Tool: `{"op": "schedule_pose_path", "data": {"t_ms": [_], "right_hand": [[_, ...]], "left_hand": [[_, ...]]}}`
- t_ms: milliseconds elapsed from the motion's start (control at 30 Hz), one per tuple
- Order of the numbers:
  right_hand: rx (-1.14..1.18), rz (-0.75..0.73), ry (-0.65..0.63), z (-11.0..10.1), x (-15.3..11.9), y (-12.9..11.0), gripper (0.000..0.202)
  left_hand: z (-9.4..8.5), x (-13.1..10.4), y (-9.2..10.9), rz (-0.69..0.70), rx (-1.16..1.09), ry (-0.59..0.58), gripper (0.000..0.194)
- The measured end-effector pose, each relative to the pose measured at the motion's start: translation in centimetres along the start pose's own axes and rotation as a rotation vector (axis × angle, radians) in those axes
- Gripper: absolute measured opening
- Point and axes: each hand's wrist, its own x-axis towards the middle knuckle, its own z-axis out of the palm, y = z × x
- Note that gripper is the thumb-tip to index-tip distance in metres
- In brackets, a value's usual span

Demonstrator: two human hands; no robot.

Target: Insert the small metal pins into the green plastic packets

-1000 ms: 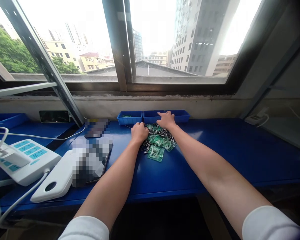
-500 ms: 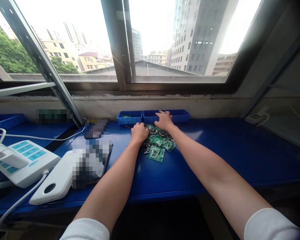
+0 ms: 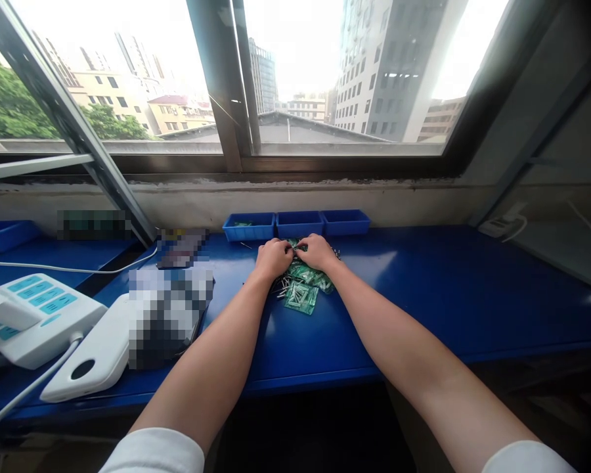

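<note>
Both hands meet at the far end of a pile of small green packets point(image 3: 301, 297) and loose metal screw-like pieces point(image 3: 282, 286). My left hand point(image 3: 276, 257) is closed, its fingers curled and the tips against the pile. Close beside it, my right hand point(image 3: 317, 252) pinches with thumb and forefinger. Something green shows between the fingertips, but I cannot tell whether it is held or lies on the pile. Just behind the hands stand three blue bins in a row: a left bin point(image 3: 250, 231) with a little green inside, a middle bin point(image 3: 299, 226) and a right bin point(image 3: 345, 223).
On the left of the blue table point(image 3: 423, 289) lie a white power bank point(image 3: 91, 348), a power strip point(image 3: 44, 315) with cables, and blurred items. A metal shelf post point(image 3: 73, 125) slants up there. A window ledge point(image 3: 404, 205) closes off the back.
My right hand has come back from the blue bins to the pile, its spread fingers now pinched beside my left hand. The left hand stays at the pile; the view has shifted slightly.
</note>
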Motion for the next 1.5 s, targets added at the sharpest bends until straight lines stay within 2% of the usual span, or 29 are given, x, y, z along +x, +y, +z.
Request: {"op": "schedule_pose_path", "data": {"t_ms": [267,533,867,1067,1200,1367,1500], "right_hand": [[0.156,-0.075,0.02,0.2,0.2,0.3,0.017],[0.231,-0.153,0.098,0.0,-0.3,0.1,0.025],[0.32,-0.108,0.226,-0.2,-0.3,-0.3,0.02],[0.388,-0.081,0.162,-0.5,-0.2,0.1,0.018],[0.434,-0.064,0.19,-0.8,-0.1,0.1,0.018],[0.652,-0.041,0.189,-0.8,0.1,0.0,0.013],[0.856,-0.032,0.177,-0.7,0.3,0.2,0.018]], "left_hand": [[-0.2,-0.1,0.2,0.042,0.003,0.027,0.029],[-0.8,-0.2,1.0,0.137,-0.055,0.053,0.032],[-1.2,-0.1,1.1,0.139,-0.155,0.114,0.025],[-1.3,-0.1,0.9,0.104,-0.156,0.135,0.024],[-1.3,-0.1,1.0,0.131,-0.189,0.127,0.025],[-1.1,0.1,0.8,0.114,-0.189,0.171,0.025],[-0.9,0.2,0.4,0.132,-0.206,0.198,0.025]]}}
